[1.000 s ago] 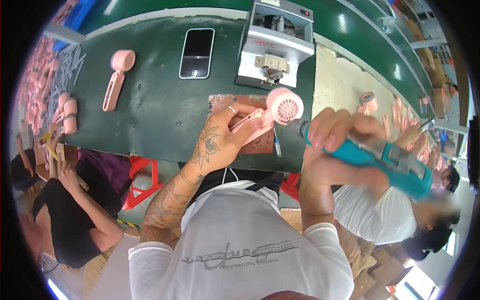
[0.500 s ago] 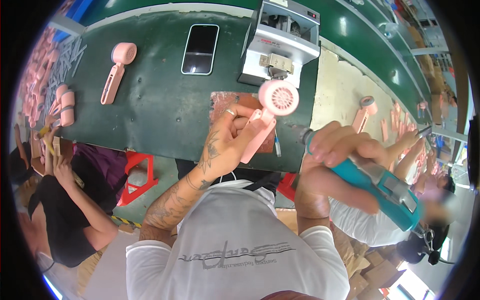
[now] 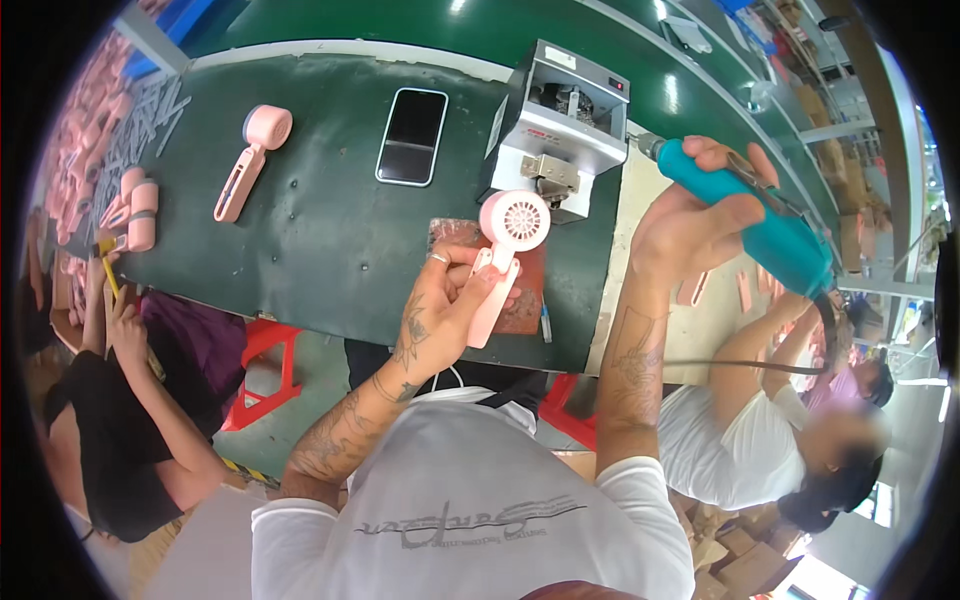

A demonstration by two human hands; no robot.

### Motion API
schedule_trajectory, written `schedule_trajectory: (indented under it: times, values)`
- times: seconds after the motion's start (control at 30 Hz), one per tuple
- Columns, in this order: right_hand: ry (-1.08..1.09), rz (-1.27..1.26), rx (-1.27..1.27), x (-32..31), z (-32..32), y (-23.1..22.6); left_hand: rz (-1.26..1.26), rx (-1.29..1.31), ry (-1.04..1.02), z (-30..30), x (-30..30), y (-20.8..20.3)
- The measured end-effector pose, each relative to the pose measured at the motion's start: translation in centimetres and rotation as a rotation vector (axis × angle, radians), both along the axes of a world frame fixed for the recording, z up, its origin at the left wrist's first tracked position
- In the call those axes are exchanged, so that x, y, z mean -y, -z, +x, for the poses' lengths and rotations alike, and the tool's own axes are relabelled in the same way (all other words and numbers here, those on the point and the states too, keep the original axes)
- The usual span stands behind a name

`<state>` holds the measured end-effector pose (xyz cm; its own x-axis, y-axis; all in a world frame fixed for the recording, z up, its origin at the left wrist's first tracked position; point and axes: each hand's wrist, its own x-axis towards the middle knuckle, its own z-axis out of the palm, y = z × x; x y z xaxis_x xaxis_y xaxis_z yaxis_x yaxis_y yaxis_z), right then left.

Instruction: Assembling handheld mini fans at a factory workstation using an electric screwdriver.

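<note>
Raised toward 12 o'clock since the earlier frame is the teal power screwdriver (image 3: 785, 245), and the head of the pink fan (image 3: 515, 220) has been drawn slightly toward 9 o'clock. Directions are taken from this fan. Its handle is pinched between thumb and fingers of the left hand (image 3: 455, 300), with the head tilted just past 12 o'clock and the round grille turned to the viewer. It is seen over a reddish-brown pad (image 3: 525, 305) on the green table (image 3: 340, 250); whether the pad is touched cannot be told. At 3 o'clock, the screwdriver is gripped between thumb and fingers of the right hand (image 3: 690, 225), its tip directed toward 10 o'clock, well apart from the fan. A phone (image 3: 412, 137) is placed at 11 o'clock, a grey machine (image 3: 580, 110) at 1 o'clock, and a second fan (image 3: 250, 165) is laid at 10 o'clock.
</note>
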<state>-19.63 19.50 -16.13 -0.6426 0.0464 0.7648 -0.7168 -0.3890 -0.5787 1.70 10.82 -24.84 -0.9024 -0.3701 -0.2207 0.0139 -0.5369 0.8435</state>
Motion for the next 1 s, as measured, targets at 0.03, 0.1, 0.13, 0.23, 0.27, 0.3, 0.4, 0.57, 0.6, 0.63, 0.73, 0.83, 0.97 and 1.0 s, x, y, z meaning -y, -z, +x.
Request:
schedule_trajectory:
  times: [0.03,0.1,0.13,0.23,0.27,0.3,0.4,0.57,0.6,0.63,0.73,0.83,0.97,1.0]
  values:
    - [0.013,0.028,0.03,-0.1,0.3,0.1,0.014,-0.002,0.003,0.1,-0.1,-0.1]
    - [-0.014,-0.01,0.087,-0.7,1.7,-0.2,0.041,0.012,-0.001,-0.1,-0.1,-0.1]
    - [-0.039,-0.048,0.145,-1.2,2.5,-0.3,0.031,0.004,0.0,-0.2,0.0,0.0]
    - [-0.193,-0.137,0.009,-2.0,3.9,-0.6,0.007,0.0,-0.005,-0.5,-0.1,0.0]
    - [-0.178,-0.159,-0.012,-1.7,4.0,-0.7,0.026,-0.018,-0.002,-0.7,-0.1,0.1]
    - [-0.199,-0.136,0.018,-1.5,4.3,-0.8,0.044,-0.036,0.0,-0.7,0.0,0.1]
    - [-0.283,-0.118,0.117,-1.0,5.6,-0.6,0.288,-0.223,-0.108,-0.9,0.1,-0.6]
    - [-0.393,-0.074,0.292,-1.4,7.7,0.7,0.507,-0.478,-0.144,-2.6,0.8,-3.2]
    - [-0.428,-0.109,0.307,-1.3,7.8,0.9,0.519,-0.479,-0.131,-3.0,0.8,-3.5]
    - [-0.424,-0.114,0.302,-1.2,7.8,0.9,0.441,-0.448,-0.082,-3.5,0.9,-3.4]
    - [-0.315,-0.104,0.309,-0.9,6.8,0.5,0.438,-0.424,-0.067,-5.7,1.1,-4.2]
    - [-0.237,-0.151,0.312,0.0,4.0,-0.8,0.391,-0.345,-0.042,-9.3,1.9,-5.5]
    - [-0.073,-0.164,0.217,1.0,0.6,-3.6,0.25,-0.413,-0.047,-15.6,3.4,-7.7]
    - [-0.073,-0.202,0.209,0.7,0.1,-4.1,0.221,-0.404,-0.052,-16.8,3.9,-7.8]
